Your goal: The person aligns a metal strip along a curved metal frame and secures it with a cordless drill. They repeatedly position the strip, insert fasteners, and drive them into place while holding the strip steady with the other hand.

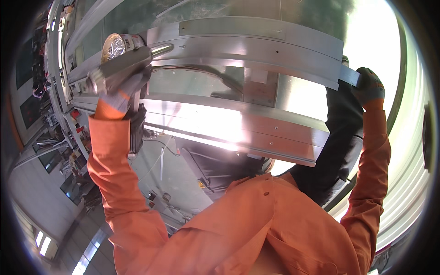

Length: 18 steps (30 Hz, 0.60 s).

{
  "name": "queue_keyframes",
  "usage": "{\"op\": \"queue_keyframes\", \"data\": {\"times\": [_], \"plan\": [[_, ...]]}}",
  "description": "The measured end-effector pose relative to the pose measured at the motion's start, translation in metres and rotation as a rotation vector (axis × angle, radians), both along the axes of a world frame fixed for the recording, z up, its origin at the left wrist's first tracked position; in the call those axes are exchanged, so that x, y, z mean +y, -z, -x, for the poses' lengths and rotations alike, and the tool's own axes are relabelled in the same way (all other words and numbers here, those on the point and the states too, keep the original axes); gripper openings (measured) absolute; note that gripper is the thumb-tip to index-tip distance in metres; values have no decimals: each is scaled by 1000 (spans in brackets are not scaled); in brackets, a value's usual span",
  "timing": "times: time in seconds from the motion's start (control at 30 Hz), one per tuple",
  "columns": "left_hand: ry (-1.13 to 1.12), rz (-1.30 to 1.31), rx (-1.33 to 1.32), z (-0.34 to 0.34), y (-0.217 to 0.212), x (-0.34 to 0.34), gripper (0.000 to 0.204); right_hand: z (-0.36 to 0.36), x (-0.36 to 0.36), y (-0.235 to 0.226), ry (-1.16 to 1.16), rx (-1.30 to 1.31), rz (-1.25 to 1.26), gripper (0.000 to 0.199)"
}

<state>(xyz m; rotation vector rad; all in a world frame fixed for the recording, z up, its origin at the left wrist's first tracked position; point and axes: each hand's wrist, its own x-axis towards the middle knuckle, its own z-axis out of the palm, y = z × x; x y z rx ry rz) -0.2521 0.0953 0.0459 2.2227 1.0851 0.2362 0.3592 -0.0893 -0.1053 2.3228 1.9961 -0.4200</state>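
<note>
Both my hands wear grey gloves with orange cuffs. My left hand (123, 87) is closed around a grey power tool (121, 68) that looks like a rivet gun. Its silver nose lies over the left part of the upper metal profile (243, 50), but contact cannot be made out. Just behind the tool stands a round can (134, 41) with small shiny metal pieces in it, probably rivets. At the profile's right end, my right hand (370, 87) is closed on a flat metal strip (349, 75) that sticks out there; its fingertips are partly hidden.
A second metal profile (275, 130) runs nearer to me, with a short crosspiece (261, 89) between the two. My dark-trousered leg (343, 123) is by the right end. Cluttered racks (64, 123) stand at left. A cable (197, 68) runs beneath the upper profile.
</note>
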Motion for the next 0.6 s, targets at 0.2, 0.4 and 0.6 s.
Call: {"op": "queue_keyframes", "data": {"times": [0.2, 0.4, 0.6], "plan": [[-431, 885, -640, 0, 37, 21, 46, -6, -4, 8, -39, -1, -43, 31], [-159, -21, 442, 33, 74, 29, 39, -4, -4, 3, -41, 6, -27, 32], [-302, 479, 186, 29, 67, 31, 47, -2, -2, 3, -54, 21, -67, 32]]}}
